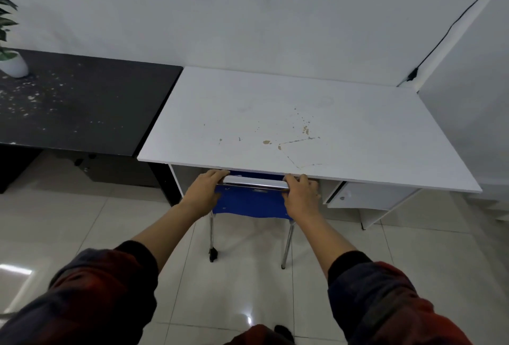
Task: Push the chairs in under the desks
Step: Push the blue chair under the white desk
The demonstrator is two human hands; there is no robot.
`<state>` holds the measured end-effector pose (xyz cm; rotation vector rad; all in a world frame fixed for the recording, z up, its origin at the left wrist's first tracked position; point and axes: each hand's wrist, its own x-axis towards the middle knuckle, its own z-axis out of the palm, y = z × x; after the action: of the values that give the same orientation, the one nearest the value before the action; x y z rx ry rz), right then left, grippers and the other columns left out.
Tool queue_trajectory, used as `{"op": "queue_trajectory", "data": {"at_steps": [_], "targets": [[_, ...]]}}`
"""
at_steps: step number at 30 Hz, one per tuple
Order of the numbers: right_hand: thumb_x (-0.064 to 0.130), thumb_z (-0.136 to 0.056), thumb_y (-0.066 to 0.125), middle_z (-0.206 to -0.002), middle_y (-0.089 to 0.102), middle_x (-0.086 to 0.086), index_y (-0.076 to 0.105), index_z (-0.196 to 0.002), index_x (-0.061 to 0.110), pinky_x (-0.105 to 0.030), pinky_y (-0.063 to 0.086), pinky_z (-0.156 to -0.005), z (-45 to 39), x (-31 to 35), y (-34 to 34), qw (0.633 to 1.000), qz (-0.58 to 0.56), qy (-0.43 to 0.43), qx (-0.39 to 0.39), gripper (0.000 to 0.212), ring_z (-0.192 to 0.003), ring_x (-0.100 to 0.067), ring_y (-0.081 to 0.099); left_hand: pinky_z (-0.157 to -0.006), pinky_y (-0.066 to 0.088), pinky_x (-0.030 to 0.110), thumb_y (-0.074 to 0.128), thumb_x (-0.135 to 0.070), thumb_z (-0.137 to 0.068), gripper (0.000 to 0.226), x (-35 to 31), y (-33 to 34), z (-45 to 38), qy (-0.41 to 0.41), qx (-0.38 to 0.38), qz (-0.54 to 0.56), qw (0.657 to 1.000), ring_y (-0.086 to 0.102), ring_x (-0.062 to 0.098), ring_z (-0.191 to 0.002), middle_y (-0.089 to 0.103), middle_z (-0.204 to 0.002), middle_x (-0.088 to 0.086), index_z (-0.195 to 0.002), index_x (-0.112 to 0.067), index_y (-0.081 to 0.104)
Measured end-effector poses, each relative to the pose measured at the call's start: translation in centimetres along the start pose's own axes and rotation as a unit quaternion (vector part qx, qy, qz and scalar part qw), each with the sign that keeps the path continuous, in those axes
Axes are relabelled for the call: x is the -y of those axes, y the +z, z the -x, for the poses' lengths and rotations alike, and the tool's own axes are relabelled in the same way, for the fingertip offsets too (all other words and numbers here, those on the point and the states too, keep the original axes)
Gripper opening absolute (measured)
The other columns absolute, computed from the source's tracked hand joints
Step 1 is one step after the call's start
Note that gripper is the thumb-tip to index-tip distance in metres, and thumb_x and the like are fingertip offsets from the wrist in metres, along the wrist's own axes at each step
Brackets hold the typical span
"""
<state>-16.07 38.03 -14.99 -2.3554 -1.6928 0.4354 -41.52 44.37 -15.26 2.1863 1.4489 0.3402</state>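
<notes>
Both hands on the chair's top rail [254, 181], a chrome bar at the top of the blue backrest [248, 202]. Left hand [205, 191] grips the rail's left end: fingers [217, 173] curled over the top, close together, tips going under the counter edge. Right hand [301, 193] grips the right end the same way, fingers [296, 179] wrapped over the bar, pressed together; thumbs can't be seen on either side.

Chair [249, 207] sits w/ its seat tucked under the white counter [303, 124]; backrest top is right at the counter's front edge, touching or just short, can't tell which. Two chrome rear legs [211, 231] stand on the tiled floor [82, 220], left one w/ a dark foot cap.

White counter has brownish chips and scratch lines near the front-mid area. A white cabinet door [366, 196] hangs under its right side. Black counter [82, 102] butts against it on the left, speckled w/ pale flecks, carrying a white plant pot [13, 65] at the far left. A black cable [454, 22] runs down the wall corner at right. Dark red-patterned sleeves [104, 289] pushed up the forearms.
</notes>
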Motion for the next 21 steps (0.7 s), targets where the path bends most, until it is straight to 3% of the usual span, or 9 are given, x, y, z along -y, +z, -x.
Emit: {"op": "queue_trajectory", "data": {"at_steps": [3,10,14,16,18,21], "targets": [[0.011,-0.097,0.052,-0.118,0.049,-0.008,0.054,-0.122,0.025,-0.049,0.045,-0.091,-0.4,-0.6,-0.2,1.0,-0.011,-0.021,0.02,0.028,-0.113,-0.033,0.041,-0.099,0.049,0.036,0.051,0.0,-0.095,0.042,-0.3,-0.3,-0.8,-0.028,-0.031,0.034,0.999,0.056,0.023,-0.116,0.06,-0.132,0.005,-0.132,-0.019,0.059],[0.013,-0.096,0.054,-0.127,0.041,-0.009,0.047,-0.122,0.028,-0.052,0.044,-0.098,-1.4,-0.8,-1.2,0.995,-0.029,-0.017,0.091,0.031,-0.118,-0.033,0.037,-0.096,0.052,0.039,0.053,-0.004,-0.096,0.038,-0.6,-0.5,-1.1,-0.038,-0.017,0.01,0.999,0.056,0.023,-0.115,0.06,-0.131,0.006,-0.131,-0.019,0.059],[0.035,-0.081,0.07,-0.145,0.027,-0.01,0.027,-0.143,0.032,-0.064,0.029,-0.11,-1.0,-0.9,-2.0,0.988,-0.012,-0.002,0.152,0.075,-0.138,-0.039,0.021,-0.099,0.05,0.039,0.071,-0.013,-0.084,0.064,-1.2,-0.2,0.2,-0.033,-0.001,-0.022,0.999,0.05,0.023,-0.125,0.048,-0.142,0.002,-0.142,-0.023,0.043],[0.039,-0.083,0.067,-0.154,0.019,-0.009,0.019,-0.15,0.03,-0.068,0.017,-0.114,-0.2,-1.0,-2.2,0.991,0.015,-0.015,0.132,0.083,-0.146,-0.04,0.011,-0.109,0.043,0.042,0.075,-0.018,-0.082,0.081,-1.6,0.3,1.9,-0.061,-0.015,-0.001,0.998,0.037,0.027,-0.139,0.032,-0.154,0.005,-0.149,-0.021,0.03],[0.037,-0.086,0.064,-0.154,0.025,-0.01,0.026,-0.15,0.026,-0.063,0.02,-0.115,1.0,-1.0,-2.3,0.996,0.0,-0.038,0.076,0.075,-0.144,-0.036,0.016,-0.115,0.035,0.043,0.075,-0.021,-0.083,0.09,-2.3,0.9,4.0,-0.113,-0.03,0.019,0.993,0.027,0.03,-0.145,0.02,-0.16,0.01,-0.153,-0.019,0.019],[0.034,-0.086,0.063,-0.142,0.042,-0.007,0.045,-0.137,0.023,-0.051,0.034,-0.11,2.7,-0.7,-2.2,0.996,-0.07,-0.06,-0.005,0.054,-0.133,-0.03,0.033,-0.106,0.042,0.036,0.072,-0.024,-0.086,0.074,-4.1,1.1,7.0,-0.164,0.001,0.041,0.986,0.046,0.028,-0.13,0.04,-0.148,0.013,-0.148,-0.013,0.032]]}}
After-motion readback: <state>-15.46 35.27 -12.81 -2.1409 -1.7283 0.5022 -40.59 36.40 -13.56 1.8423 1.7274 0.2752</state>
